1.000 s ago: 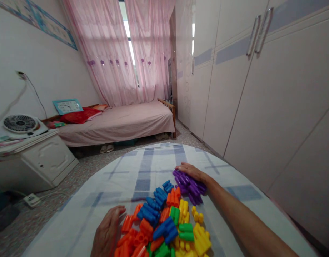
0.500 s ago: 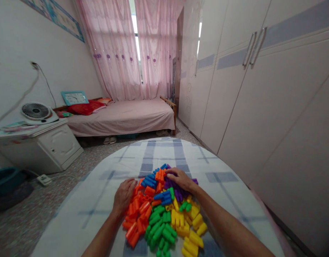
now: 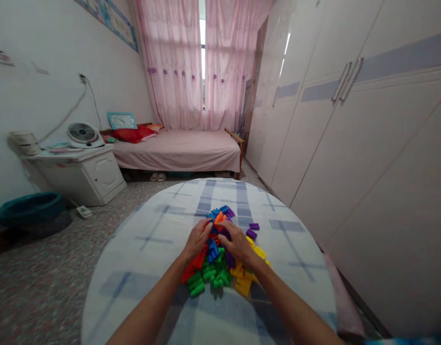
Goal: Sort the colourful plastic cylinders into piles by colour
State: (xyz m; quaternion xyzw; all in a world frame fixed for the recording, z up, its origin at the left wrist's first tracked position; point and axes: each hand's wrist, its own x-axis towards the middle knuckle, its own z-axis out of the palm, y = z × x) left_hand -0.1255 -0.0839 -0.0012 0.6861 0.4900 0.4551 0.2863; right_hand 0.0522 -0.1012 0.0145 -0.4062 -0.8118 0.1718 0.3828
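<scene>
Many plastic building blocks lie in one pile on a cloth-covered table. My left hand [image 3: 197, 238] rests on the pile's left side, fingers bent over orange blocks [image 3: 197, 261] and near a blue block [image 3: 213, 250]. Opposite it, my right hand [image 3: 238, 242] touches the right side, thumb and fingers apart around purple pieces [image 3: 225, 233]. The hands are close, with an orange block [image 3: 219, 218] at their fingertips. Green blocks [image 3: 216, 275] and yellow blocks [image 3: 243, 285] sit nearer me. Some fingertips are hidden among the pieces.
The round table [image 3: 141, 287] has a white and blue checked cloth. Two purple pieces [image 3: 254, 226] lie apart at right. Beyond are a bed [image 3: 180, 148], a white cabinet [image 3: 101, 179] with a fan [image 3: 83, 133], a teal basin [image 3: 29, 208], and a wardrobe [image 3: 367, 167] along the right.
My view has turned left and shows more of the table. My hands have come closer together over the pile, and the blocks look more bunched. Two purple pieces now show separately at right.
</scene>
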